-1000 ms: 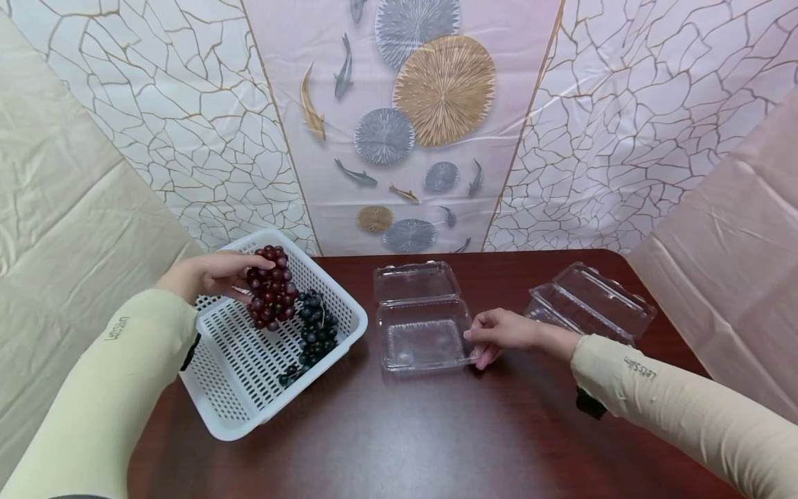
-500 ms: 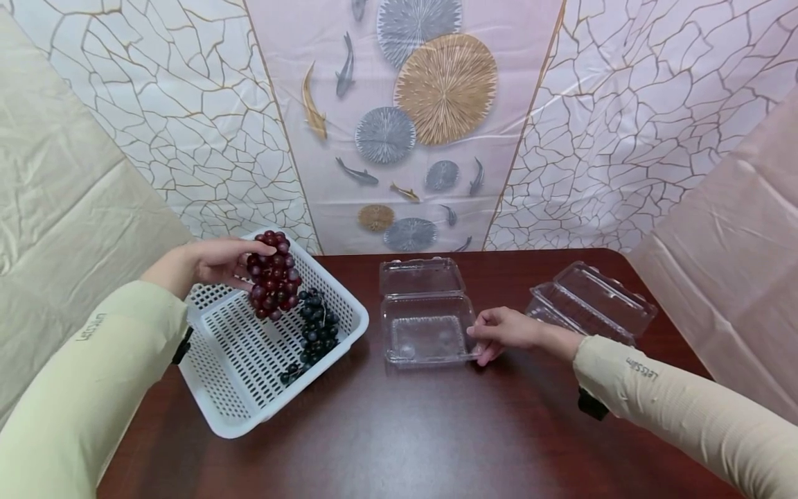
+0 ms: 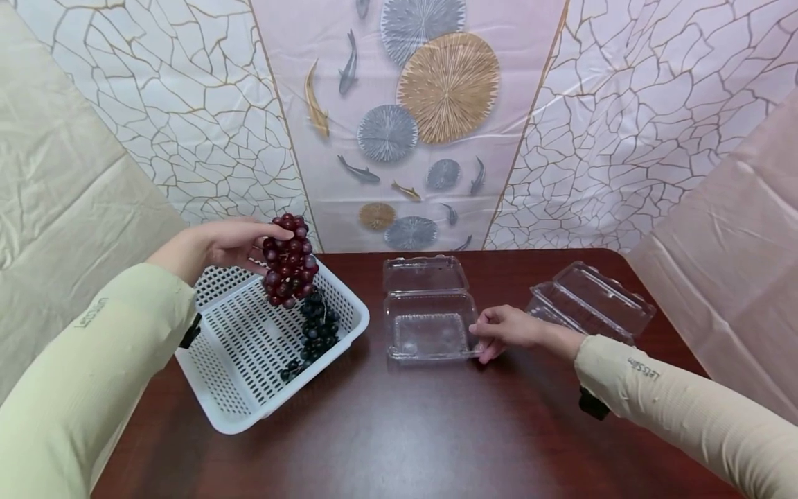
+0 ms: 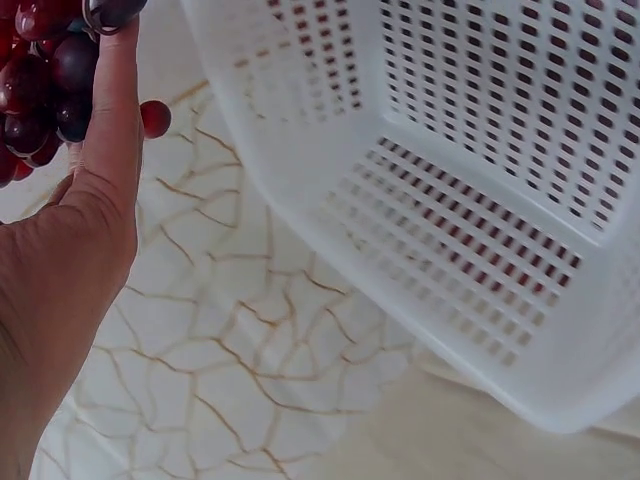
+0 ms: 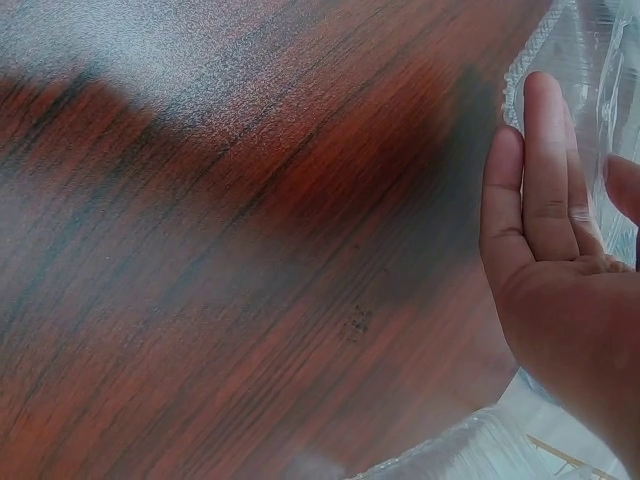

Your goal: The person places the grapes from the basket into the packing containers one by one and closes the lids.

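Observation:
In the head view my left hand point(image 3: 231, 244) holds a bunch of red grapes point(image 3: 290, 267), raised over the far side of a white perforated basket point(image 3: 243, 353). The left wrist view shows the thumb laid along these grapes point(image 4: 45, 85). A bunch of dark grapes point(image 3: 319, 333) lies inside the basket along its right wall. To the right stands a clear plastic clamshell container point(image 3: 430, 329) with its lid folded back. My right hand point(image 3: 503, 328) pinches the container's near right corner. In the right wrist view the right hand's fingers point(image 5: 547, 180) reach along the container's edge.
A second clear clamshell container point(image 3: 595, 305), lid also raised, sits at the back right beyond my right hand. Everything stands on a dark reddish wooden table point(image 3: 405, 430). A patterned cloth point(image 3: 386, 83) hangs behind the table's far edge.
My left hand has lifted the red grapes upward and to the right. The clamshell container and my right hand have shifted slightly away and to the right.

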### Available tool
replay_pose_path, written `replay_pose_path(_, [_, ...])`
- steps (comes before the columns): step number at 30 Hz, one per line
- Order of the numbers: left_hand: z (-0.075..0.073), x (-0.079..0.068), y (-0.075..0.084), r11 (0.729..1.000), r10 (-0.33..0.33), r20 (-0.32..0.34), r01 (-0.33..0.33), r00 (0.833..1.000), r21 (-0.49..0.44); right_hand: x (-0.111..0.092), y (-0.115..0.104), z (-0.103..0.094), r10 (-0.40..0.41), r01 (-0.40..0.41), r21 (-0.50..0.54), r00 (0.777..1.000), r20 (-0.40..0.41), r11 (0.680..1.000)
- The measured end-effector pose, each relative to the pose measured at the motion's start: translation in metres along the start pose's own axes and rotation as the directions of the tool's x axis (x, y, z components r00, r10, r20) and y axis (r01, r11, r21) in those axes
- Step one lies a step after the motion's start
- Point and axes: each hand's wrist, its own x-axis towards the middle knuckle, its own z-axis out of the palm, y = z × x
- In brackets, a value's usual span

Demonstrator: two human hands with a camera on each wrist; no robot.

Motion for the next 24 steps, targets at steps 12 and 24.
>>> replay_pose_path(12, [0.036,0.013,0.034,0.999,0.038,0.063,-0.040,0.997,0.035,-0.002,-0.001,-0.003,0.016,-0.016,0.001,1.000,0.009,1.000])
replay_pose_path(24, [0.076,0.036,0.061,0.991,0.041,0.090,-0.051,0.995,0.121,-0.003,0.000,-0.002,0.016,-0.016,0.007,1.000,0.002,1.000])
